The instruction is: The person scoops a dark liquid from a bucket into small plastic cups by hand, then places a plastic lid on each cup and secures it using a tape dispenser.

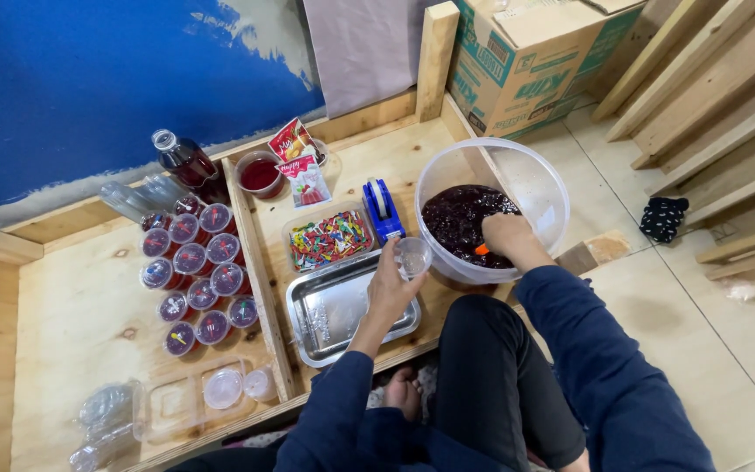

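A: Biggest first — the pale wooden work platform (89, 306), split by a wooden rail. Then the large clear plastic tub (530, 188), roughly half full of dark purple jelly (456, 214), standing at the platform's right edge.

B: Right hand (507, 236)?

A: Down inside the tub, fingers curled shut round an orange-handled scoop (481, 249); only a bit of the handle shows, so I cannot tell how full it is.

B: And the left?

A: The left hand (388, 287) pinches a small clear plastic cup (413, 256) between thumb and fingers, held beside the tub's rim, above the empty steel tray (325, 310). The cup looks empty — filling not yet done, I judge.

B: Finished work?

A: A cluster of small lidded cups of dark red jelly (198, 280) stands left of the rail, a dozen or so, near a dark red bottle (187, 164). Below them, a shallow clear container with loose lids (220, 389) and sleeves of stacked empty cups (102, 419).

B: So, partway?

A: Well along, by my reckoning, yet plenty of jelly and spare cups remain. Smaller bits: a clear box of coloured picks (329, 238) and a blue tape dispenser (382, 210).
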